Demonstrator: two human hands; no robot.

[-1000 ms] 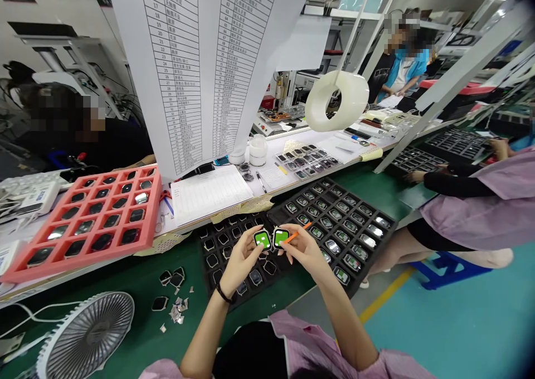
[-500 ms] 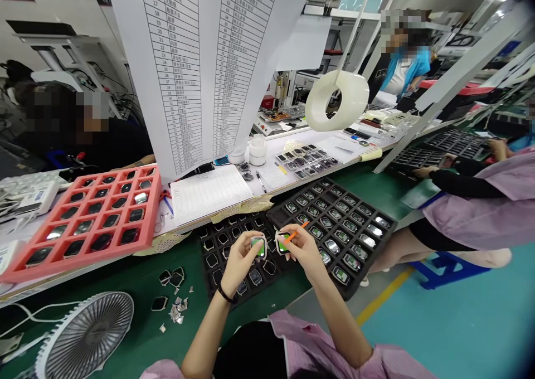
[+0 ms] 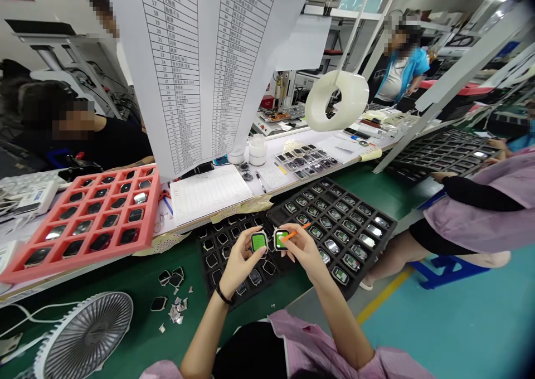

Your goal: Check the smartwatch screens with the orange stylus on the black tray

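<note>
My left hand (image 3: 239,261) holds a square smartwatch body (image 3: 259,241) by its edges, with a green film on its screen. My right hand (image 3: 305,251) pinches a second green-screened watch body (image 3: 281,239) and also holds a thin orange stick (image 3: 298,233). The two watches are close together but apart. Both hands hover above two black compartment trays. The left-hand tray (image 3: 204,256) has mostly empty pockets, and the right-hand tray (image 3: 378,245) holds several watch bodies.
A red foam tray (image 3: 154,200) of dark watch parts sits on the bench to the left. Loose scraps (image 3: 178,309) and a desk fan (image 3: 86,337) lie at lower left. A co-worker (image 3: 472,212) in a pink smock reaches over another black tray (image 3: 438,156) at right.
My hands have drawn slightly apart and the left watch has turned to face me. The co-worker's arm has moved to the right, away from the tray's near edge.
</note>
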